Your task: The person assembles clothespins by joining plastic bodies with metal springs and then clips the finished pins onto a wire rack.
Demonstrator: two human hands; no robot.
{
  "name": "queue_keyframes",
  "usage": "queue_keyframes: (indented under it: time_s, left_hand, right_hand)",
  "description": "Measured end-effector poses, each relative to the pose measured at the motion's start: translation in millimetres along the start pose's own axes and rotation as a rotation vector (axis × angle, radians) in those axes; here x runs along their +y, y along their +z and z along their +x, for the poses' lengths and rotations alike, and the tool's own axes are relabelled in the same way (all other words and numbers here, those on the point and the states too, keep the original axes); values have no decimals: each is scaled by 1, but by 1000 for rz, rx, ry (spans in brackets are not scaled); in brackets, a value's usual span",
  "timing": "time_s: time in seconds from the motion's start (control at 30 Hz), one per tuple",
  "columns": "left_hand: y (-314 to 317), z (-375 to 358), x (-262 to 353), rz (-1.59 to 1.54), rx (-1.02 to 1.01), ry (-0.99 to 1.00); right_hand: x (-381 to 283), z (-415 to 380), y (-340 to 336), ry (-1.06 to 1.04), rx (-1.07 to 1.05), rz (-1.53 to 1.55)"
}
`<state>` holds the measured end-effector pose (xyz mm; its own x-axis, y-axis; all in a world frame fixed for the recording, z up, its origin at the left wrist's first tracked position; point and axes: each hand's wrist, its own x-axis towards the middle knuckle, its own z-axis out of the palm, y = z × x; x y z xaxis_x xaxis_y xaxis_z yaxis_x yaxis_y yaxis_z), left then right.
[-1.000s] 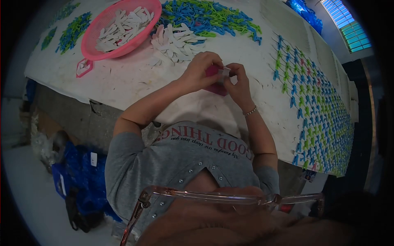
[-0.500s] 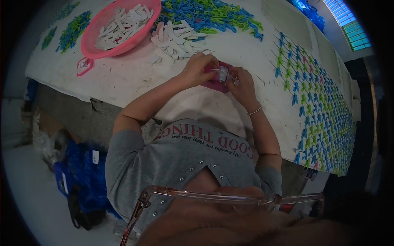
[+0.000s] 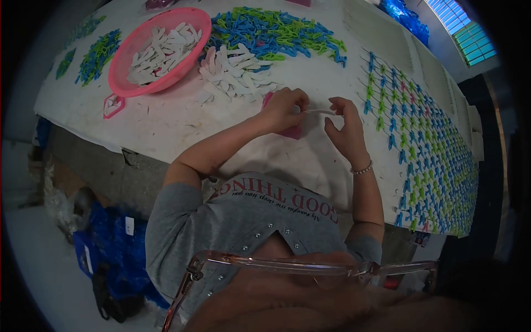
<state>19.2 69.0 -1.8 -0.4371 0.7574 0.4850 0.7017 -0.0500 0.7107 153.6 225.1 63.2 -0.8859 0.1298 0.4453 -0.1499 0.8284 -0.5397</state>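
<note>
Above the table, my left hand [image 3: 285,109] pinches one end of a thin white strip [image 3: 318,112]. The strip stretches across toward my right hand [image 3: 349,127], whose thumb and forefinger are spread apart around its other end. A beaded bracelet circles the right wrist. Below my left hand lies a magenta holder [image 3: 293,132], largely covered by the hand. Just beyond it is a loose heap of flat white strips [image 3: 235,74].
A pink plastic basket [image 3: 118,83] holds more white strips. Behind the heap spreads a pile of blue and green clothespins [image 3: 271,33], with smaller piles at left. Rows of clothespins [image 3: 431,149] cover the table's right side. Blue bags [image 3: 119,238] lie on the floor.
Both hands have drawn back from the magenta holder and moved apart, with the white strip now between them. The right hand's fingers have spread. The holder's silvery roll is now hidden.
</note>
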Motion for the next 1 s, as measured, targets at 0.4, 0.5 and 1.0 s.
queue_keyframes:
  time_s: [0.4, 0.5, 1.0]
  left_hand:
    - [-27, -45, -13, -487, 386, -396]
    - [-26, -44, -19, -520, 377, -364]
    - [-31, -47, -13, -650, 338, -423]
  right_hand:
    - [152, 129, 61, 468, 59, -458]
    - [171, 157, 68, 588, 63, -512]
    - [102, 119, 59, 300, -26, -200]
